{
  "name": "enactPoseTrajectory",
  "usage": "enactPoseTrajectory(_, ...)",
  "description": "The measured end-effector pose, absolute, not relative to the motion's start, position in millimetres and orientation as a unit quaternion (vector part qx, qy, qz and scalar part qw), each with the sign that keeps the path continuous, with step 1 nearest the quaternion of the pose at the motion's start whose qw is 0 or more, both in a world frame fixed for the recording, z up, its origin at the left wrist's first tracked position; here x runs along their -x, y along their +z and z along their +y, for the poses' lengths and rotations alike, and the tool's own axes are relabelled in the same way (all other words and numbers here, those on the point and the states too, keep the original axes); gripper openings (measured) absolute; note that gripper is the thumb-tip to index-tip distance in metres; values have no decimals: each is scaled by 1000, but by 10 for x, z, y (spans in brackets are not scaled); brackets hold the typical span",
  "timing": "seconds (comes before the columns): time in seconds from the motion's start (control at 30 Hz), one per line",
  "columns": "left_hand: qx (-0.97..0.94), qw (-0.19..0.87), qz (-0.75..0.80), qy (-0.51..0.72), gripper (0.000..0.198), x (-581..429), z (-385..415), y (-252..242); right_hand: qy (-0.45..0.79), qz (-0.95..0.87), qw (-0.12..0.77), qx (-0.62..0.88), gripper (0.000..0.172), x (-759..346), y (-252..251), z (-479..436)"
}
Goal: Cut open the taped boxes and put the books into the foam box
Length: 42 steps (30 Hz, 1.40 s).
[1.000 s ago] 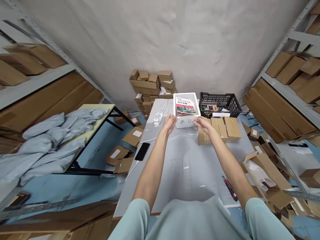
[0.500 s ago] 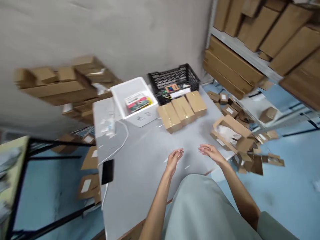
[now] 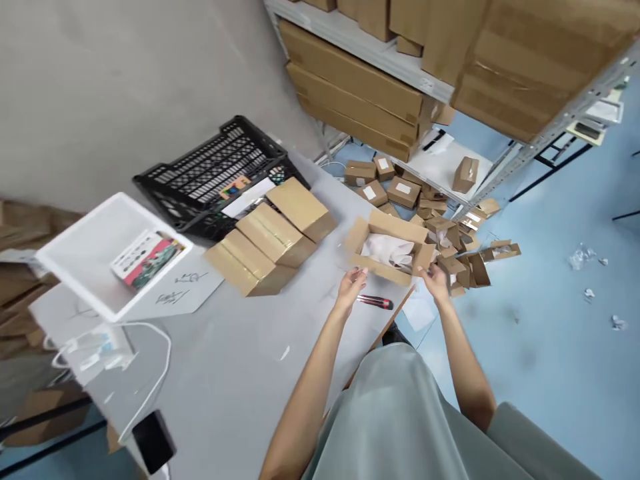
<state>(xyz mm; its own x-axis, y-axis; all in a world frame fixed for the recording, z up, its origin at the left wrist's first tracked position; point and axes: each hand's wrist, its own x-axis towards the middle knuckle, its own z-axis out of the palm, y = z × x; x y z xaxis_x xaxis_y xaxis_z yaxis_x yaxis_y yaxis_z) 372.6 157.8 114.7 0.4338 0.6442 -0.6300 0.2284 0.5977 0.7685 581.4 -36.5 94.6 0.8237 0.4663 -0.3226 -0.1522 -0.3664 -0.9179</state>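
Note:
An open cardboard box [image 3: 418, 231] with crumpled white paper [image 3: 387, 249] inside stands at the table's right edge. My right hand [image 3: 435, 281] has its thumb and fingers at the near right corner of this box, pinching the flap. At the near left side of the box, my left hand [image 3: 351, 287] has its fingers loosely bent and apart. Its fingertips are by the cardboard; firm contact cannot be made out. Just right of my left hand lies a red and black utility knife [image 3: 376, 302] on the tabletop.
Three taped cardboard boxes [image 3: 273, 237] stand in a row before a black plastic crate [image 3: 210, 177]. Left of them is a white bin [image 3: 107, 257] holding a printed box. A phone [image 3: 154, 440] and white cable lie left. Small cartons [image 3: 403, 191] cover the floor by the shelving [image 3: 350, 40].
The view has swung right. My hands have moved from above the table to the open cardboard box, and my right hand has taken hold of its corner.

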Motion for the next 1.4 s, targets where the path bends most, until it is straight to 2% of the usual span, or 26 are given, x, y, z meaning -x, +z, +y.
enactPoseTrajectory(0.1,-429,746,503,84,60,-3971,1428,1041,337,-12,555,760,57,-5688,868,-316)
enactPoseTrajectory(0.2,-426,747,506,73,54,-4088,1240,965,396,73,594,696,45,-5543,863,-291)
enactPoseTrajectory(0.4,-444,734,505,97,38,-4206,1025,1042,384,104,658,639,54,-5391,944,-548)
enactPoseTrajectory(0.5,-480,744,456,92,48,-4360,980,1215,352,127,704,604,52,-5419,980,-705)
enactPoseTrajectory(0.63,-518,762,383,69,69,-4591,911,1518,298,153,750,570,40,-5762,994,-625)
enactPoseTrajectory(0.73,-532,768,352,51,71,-4660,837,1686,288,148,769,551,29,-6312,1007,-296)
enactPoseTrajectory(0.87,-534,772,344,31,69,-4536,789,1714,338,154,751,546,28,-7092,1046,272)
enactPoseTrajectory(1.0,-519,758,392,49,73,-4130,871,1565,341,166,717,585,23,-7350,1033,574)
enactPoseTrajectory(1.27,-409,715,548,145,80,-2802,988,1193,426,17,669,609,17,-6612,797,500)
enactPoseTrajectory(1.4,-359,689,600,192,78,-2314,956,1101,469,-26,632,617,21,-6235,721,684)
